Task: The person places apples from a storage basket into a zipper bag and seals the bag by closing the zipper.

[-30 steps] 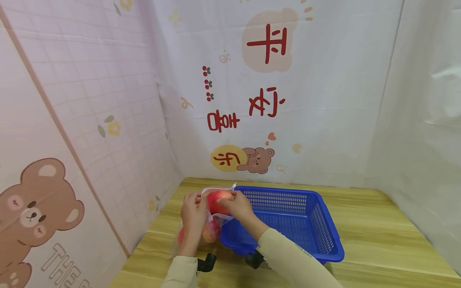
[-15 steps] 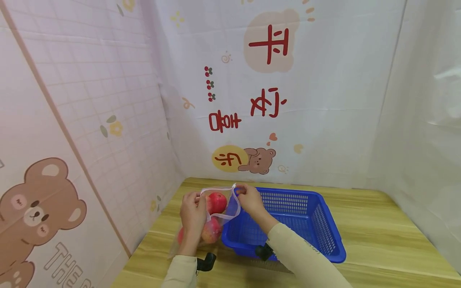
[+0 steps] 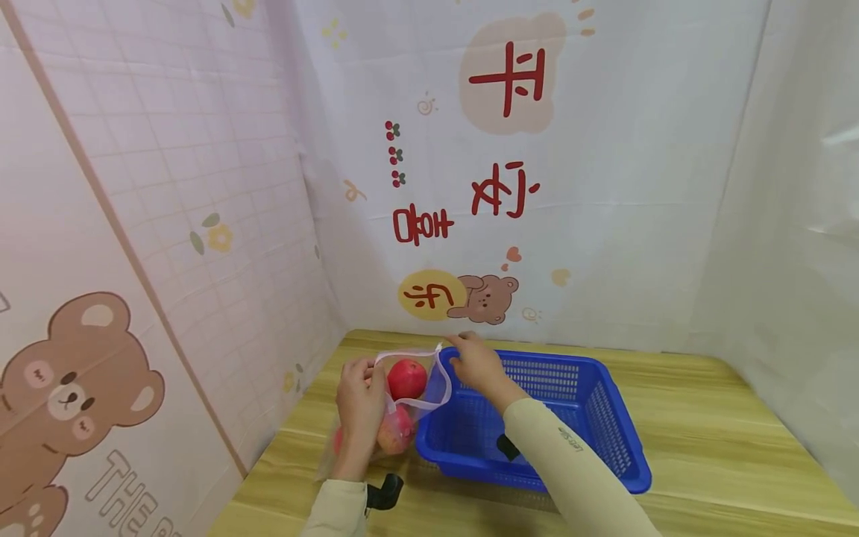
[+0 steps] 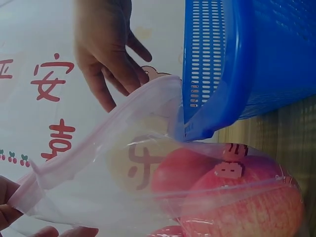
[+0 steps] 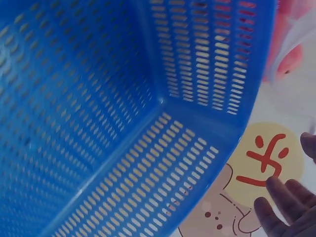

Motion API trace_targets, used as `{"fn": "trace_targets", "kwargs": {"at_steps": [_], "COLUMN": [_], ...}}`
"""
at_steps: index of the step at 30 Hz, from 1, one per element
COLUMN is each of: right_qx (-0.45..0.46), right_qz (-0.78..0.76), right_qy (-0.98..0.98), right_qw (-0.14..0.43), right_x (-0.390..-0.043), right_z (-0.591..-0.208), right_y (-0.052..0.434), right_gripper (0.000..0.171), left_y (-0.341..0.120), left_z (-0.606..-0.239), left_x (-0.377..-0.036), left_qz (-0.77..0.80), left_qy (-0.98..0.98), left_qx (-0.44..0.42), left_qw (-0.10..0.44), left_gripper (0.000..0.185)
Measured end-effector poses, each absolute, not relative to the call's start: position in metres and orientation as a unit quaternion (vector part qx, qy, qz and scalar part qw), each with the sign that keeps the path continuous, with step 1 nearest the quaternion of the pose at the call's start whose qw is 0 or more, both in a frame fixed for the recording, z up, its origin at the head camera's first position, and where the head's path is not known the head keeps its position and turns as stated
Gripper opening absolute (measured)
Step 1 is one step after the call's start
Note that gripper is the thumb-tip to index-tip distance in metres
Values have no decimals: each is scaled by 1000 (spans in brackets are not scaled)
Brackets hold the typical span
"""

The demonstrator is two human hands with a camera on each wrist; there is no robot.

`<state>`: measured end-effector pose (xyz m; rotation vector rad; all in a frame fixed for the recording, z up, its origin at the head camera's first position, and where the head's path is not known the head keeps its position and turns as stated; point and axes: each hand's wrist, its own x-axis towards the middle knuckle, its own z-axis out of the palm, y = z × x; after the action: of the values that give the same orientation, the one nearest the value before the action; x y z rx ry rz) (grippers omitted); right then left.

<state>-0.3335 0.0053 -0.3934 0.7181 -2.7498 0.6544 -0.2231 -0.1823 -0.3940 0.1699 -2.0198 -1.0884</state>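
My left hand (image 3: 359, 391) pinches the pink-trimmed mouth of a clear zip bag (image 3: 438, 388), which gapes open towards the right. Inside are red apples; one apple (image 3: 406, 379) sits near the mouth and another apple (image 3: 394, 429) lies lower down. In the left wrist view, the fingertips (image 4: 7, 207) grip the trim at one corner, and small dark print shows on the bag over a large apple (image 4: 242, 202). My right hand (image 3: 478, 363) hovers by the opposite corner of the mouth, fingers extended and holding nothing. Its spread fingers (image 5: 284, 200) appear in the right wrist view too.
A blue slotted plastic basket (image 3: 584, 363) stands on the wood-grain table (image 3: 705, 418), just right of the bag and under my right forearm. No fruit shows in the visible part of its inside. A printed white cloth (image 3: 604, 186) hangs behind the table.
My right hand has left the upper apple and the bag's corner, moving up and right as its fingers loosened. The apple stays in the bag. My left hand keeps its grip in place.
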Motion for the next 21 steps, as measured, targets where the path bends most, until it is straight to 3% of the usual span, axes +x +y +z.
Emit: {"fn": "trace_targets", "kwargs": {"at_steps": [6,14,21], "right_qx": [284,274,285], "right_qz": [148,105,100], "right_qy": [-936,-937,-929], "right_qw": [148,191,214], "right_x": [-339,-340,-340], "right_z": [-397,-398,-399], "right_y": [0,-3,-3], "right_gripper": [50,23,18], "left_y": [-180,-181,-196], "left_z": [-393,-392,-380], "left_x": [-218,-217,-218], "left_qz": [-430,-436,-444], "left_qy": [-804,-805,-817], "left_qx": [56,49,62], "left_qw": [406,400,362], "left_gripper": [13,15,15]}}
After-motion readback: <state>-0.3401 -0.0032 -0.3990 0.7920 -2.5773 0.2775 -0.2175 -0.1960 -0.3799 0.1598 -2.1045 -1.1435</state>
